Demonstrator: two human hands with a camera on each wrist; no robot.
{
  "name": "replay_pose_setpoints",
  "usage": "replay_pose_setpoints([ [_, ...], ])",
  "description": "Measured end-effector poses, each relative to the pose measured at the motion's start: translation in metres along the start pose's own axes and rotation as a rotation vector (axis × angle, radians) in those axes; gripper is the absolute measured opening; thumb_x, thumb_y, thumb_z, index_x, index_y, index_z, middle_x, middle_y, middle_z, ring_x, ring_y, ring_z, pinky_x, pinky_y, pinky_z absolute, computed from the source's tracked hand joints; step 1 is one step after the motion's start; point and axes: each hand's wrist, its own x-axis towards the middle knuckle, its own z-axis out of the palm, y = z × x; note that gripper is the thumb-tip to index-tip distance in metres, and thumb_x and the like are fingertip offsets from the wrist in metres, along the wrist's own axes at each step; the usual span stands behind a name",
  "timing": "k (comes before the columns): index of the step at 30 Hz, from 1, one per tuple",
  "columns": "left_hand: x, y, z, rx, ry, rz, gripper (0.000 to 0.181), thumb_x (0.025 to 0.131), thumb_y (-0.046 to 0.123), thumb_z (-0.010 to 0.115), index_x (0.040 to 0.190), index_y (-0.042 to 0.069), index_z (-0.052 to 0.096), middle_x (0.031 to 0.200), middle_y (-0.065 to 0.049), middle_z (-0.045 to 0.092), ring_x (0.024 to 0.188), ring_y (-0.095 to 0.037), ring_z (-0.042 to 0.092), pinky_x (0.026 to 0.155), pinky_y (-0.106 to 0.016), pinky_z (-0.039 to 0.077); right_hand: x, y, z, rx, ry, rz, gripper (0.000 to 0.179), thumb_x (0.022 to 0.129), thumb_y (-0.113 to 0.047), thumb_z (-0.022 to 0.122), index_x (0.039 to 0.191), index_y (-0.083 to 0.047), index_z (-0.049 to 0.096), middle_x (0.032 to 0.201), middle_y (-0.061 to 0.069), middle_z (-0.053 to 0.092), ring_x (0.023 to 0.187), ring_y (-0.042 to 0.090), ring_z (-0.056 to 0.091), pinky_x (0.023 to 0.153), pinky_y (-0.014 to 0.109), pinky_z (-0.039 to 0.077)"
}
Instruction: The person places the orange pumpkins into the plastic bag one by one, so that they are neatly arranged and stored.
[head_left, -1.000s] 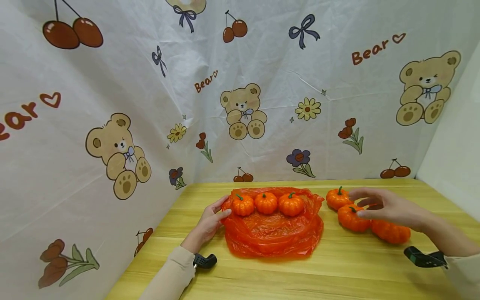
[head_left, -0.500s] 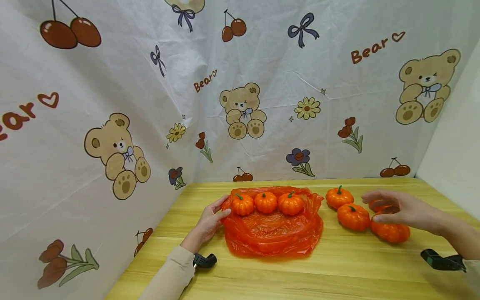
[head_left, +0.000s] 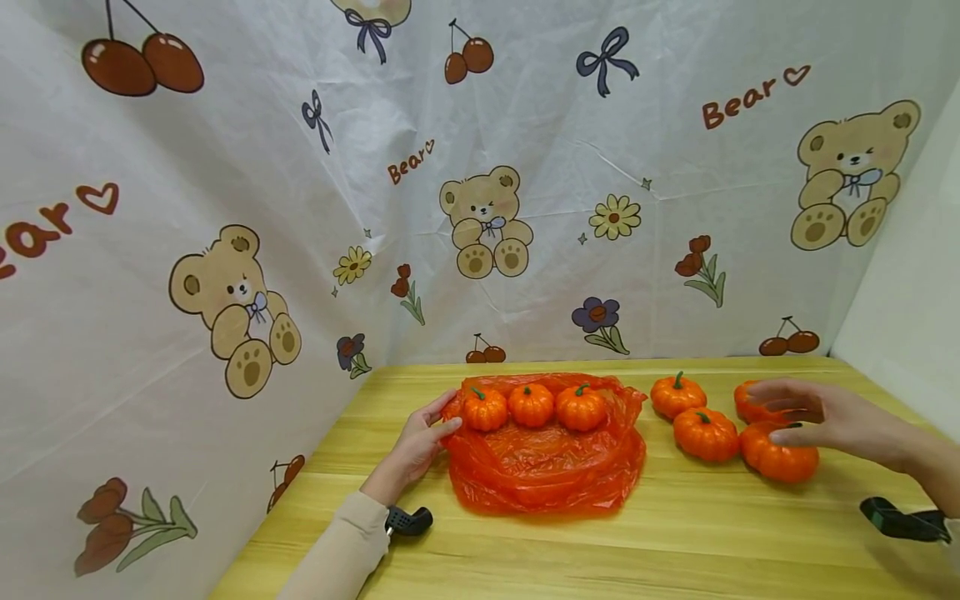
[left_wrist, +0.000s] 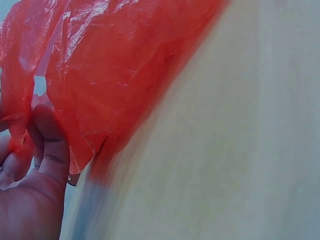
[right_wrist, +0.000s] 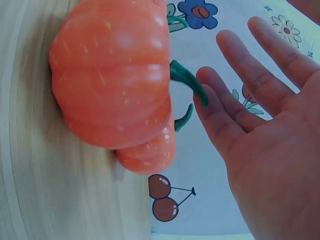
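Note:
A red plastic bag [head_left: 547, 487] lies spread on the table, its left edge gripped by my left hand [head_left: 420, 442]. In the left wrist view, the fingers [left_wrist: 50, 145] curl round the thin plastic. Three small orange pumpkins with green stems sit in a row on the bag's far part, the middle pumpkin [head_left: 532, 407] between the other two. My right hand [head_left: 847, 423] hovers, fingers spread, above a pumpkin [head_left: 780, 460] at the right. The right wrist view shows that large pumpkin [right_wrist: 110, 75] close by, its stem [right_wrist: 185, 80] overlapping the fingertips; the hand holds nothing.
Other orange pumpkins stand close beside it: a back-left pumpkin [head_left: 678, 397], a middle pumpkin [head_left: 706, 437] and a partly covered pumpkin [head_left: 747, 403] behind the right hand. The wooden table [head_left: 525, 554] ends at a printed cloth [head_left: 540, 317] behind and a white wall [head_left: 915, 317] at right.
My right hand has moved rightward, from above the middle pumpkin to above the right front one, uncovering the pumpkin behind. My left hand and the bag have stayed put.

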Motion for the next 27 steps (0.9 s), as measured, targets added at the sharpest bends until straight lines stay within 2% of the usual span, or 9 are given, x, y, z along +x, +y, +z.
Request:
replay_pose_setpoints([
  [7,0.0,0.0,0.0,0.003,-0.003,0.004,0.07,0.099,0.003,0.065,0.161,0.01,0.035,0.165,-0.02,0.033,0.13,-0.026,0.057,0.086,-0.025,0.062,-0.003,0.007,-0.001,-0.036,0.007,0.023,0.053,0.094,-0.011,0.074,0.14,0.004,0.053,0.123,-0.038,0.056,0.108,-0.011,0.059,0.081,0.015,0.054],
  [13,-0.001,0.0,-0.001,0.014,0.006,-0.002,0.07,0.098,0.004,0.067,0.161,0.011,0.036,0.165,-0.019,0.035,0.13,-0.026,0.057,0.086,-0.025,0.062,-0.007,0.017,0.002,-0.027,0.002,-0.003,0.05,0.093,-0.009,0.074,0.137,0.005,0.055,0.125,-0.033,0.06,0.109,-0.012,0.058,0.081,0.012,0.051],
  [27,0.0,-0.001,-0.001,0.025,0.005,-0.003,0.07,0.099,0.005,0.067,0.161,0.01,0.035,0.164,-0.021,0.036,0.135,-0.029,0.054,0.089,-0.027,0.061,-0.011,0.033,0.007,-0.018,-0.087,0.04,0.045,0.092,-0.012,0.076,0.135,-0.004,0.061,0.126,-0.039,0.052,0.11,-0.019,0.047,0.08,0.013,0.047],
])
